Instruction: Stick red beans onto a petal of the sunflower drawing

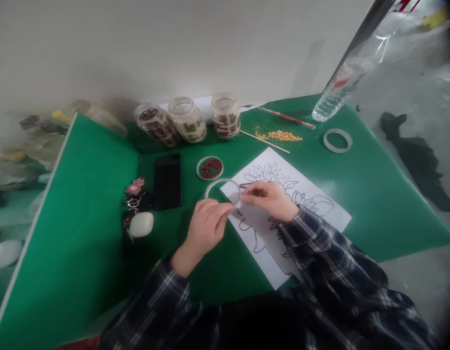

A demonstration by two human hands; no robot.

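Note:
A clear round lid [209, 188] with a pale rim is held between my hands, over the left edge of a paper. My left hand [209, 224] pinches its near edge from the left. My right hand [266, 199] has its fingertips closed at the lid's right edge; whether they also hold something small is hidden. Beneath my right hand lies the white paper [319, 221], printed with flower outlines. Just beyond the held lid sits a small round dish [197, 171] with dark red beans [210, 168] in it.
Three open glass jars [188, 121] stand along the wall. Yellow corn kernels [283, 136], a thin stick [264, 141], a red pencil-like rod [288, 118], another clear ring [325, 141] and a tilted-looking water bottle [330, 102] are behind. A phone [168, 180], keys [134, 202] and white case [141, 224] lie left.

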